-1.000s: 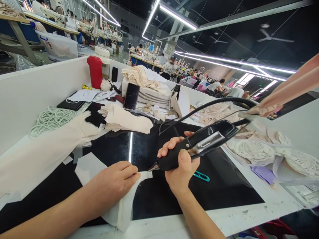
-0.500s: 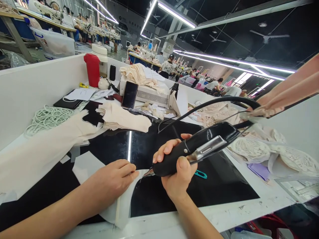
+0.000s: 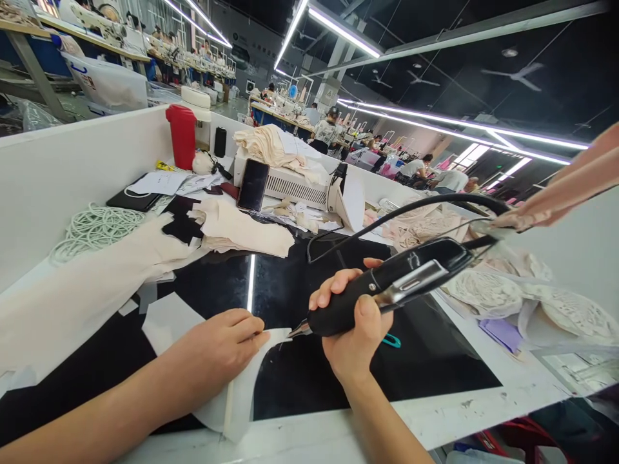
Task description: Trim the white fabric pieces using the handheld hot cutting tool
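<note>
My left hand (image 3: 217,348) is closed with thumb and fingers pinched on the upper edge of a white fabric piece (image 3: 246,386), which lies over the black glossy board near its front edge. Wrapped in my right hand (image 3: 355,335) is a black corded hand tool (image 3: 411,274) with a silver lever and a pointed metal tip. The tip meets the narrow right end of the fabric piece, just right of my left fingertips. Behind my left forearm lies another pale piece (image 3: 169,319). Part of a teal tool (image 3: 391,340) shows beyond my right hand.
The tool's thick cable (image 3: 430,198) runs toward hanging pink cloth (image 3: 570,183) at right. A cream fabric stack (image 3: 242,229), phone (image 3: 253,185), mint cord (image 3: 97,229) and red cup (image 3: 182,136) stand farther back. Lace cups (image 3: 483,290) lie right. Low white walls (image 3: 82,167) edge the table.
My right hand has shifted the tool slightly right and up, so its tip has travelled along to the fabric's right end. My left hand has stayed in place.
</note>
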A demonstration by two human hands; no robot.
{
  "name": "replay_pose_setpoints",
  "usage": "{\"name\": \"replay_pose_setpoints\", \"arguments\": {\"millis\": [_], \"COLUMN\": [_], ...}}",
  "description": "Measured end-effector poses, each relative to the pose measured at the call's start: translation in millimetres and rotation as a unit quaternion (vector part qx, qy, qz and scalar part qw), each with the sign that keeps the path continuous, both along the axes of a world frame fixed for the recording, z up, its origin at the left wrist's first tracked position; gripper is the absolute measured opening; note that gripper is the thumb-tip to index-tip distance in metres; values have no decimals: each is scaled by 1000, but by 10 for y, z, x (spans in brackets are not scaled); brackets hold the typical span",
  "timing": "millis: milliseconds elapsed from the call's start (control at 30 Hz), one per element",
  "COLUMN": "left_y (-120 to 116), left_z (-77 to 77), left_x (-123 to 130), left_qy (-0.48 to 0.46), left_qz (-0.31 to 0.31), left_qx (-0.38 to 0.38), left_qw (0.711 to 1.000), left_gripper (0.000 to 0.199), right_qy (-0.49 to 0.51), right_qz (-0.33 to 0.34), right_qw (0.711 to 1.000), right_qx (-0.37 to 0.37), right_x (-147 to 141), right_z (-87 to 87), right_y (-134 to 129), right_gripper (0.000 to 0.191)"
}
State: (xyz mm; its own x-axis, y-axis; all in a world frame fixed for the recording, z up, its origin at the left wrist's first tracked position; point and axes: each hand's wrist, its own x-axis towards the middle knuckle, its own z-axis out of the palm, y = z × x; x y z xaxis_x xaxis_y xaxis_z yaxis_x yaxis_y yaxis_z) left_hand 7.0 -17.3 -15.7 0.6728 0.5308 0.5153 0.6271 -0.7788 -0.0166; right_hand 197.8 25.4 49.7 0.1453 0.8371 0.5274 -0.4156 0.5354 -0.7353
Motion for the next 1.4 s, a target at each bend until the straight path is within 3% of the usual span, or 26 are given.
{"name": "replay_pose_setpoints", "arguments": {"millis": [600,967,1400], "left_y": [11,136,217], "left_z": [17,155,99], "left_x": [-29,74,101], "left_qy": [-11,5,14], "left_qz": [-19,-77,-80], "left_qx": [-53,-89,-96], "left_qw": [998,993,992], "left_gripper": [28,38,35], "right_qy": [-3,-20,-9], "right_qz": [11,-9,1], "right_qw": [1000,1000,1000], "right_qx": [-6,8,23], "right_x": [14,27,19], "right_z": [-2,-68,-107], "right_y": [-43,-51,-23], "right_gripper": [35,39,39]}}
